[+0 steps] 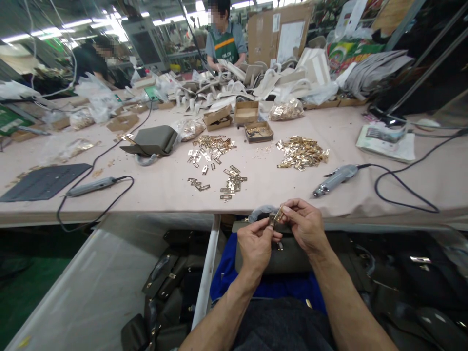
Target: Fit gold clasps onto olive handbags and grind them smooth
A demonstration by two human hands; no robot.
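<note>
Below the table's front edge, my left hand (257, 243) and my right hand (305, 225) meet over an olive-grey bag (278, 258) resting on my lap. Both pinch a small gold metal clasp (278, 215) between thumb and fingertips; the right holds its upper end, the left its lower end against the bag's top. On the pink table lie scattered gold clasps (210, 151), a smaller heap (232, 183) nearer me, and a bigger pile (302, 153) to the right.
An electric screwdriver (334, 179) with a black cable lies right of centre, another (93, 185) at the left by a dark mat (42, 181). Small cardboard boxes (246, 112), a folded olive bag (153, 140) and white bags (234, 87) sit further back. Two people work at the far side. Dark bags (164, 282) lie in bins below.
</note>
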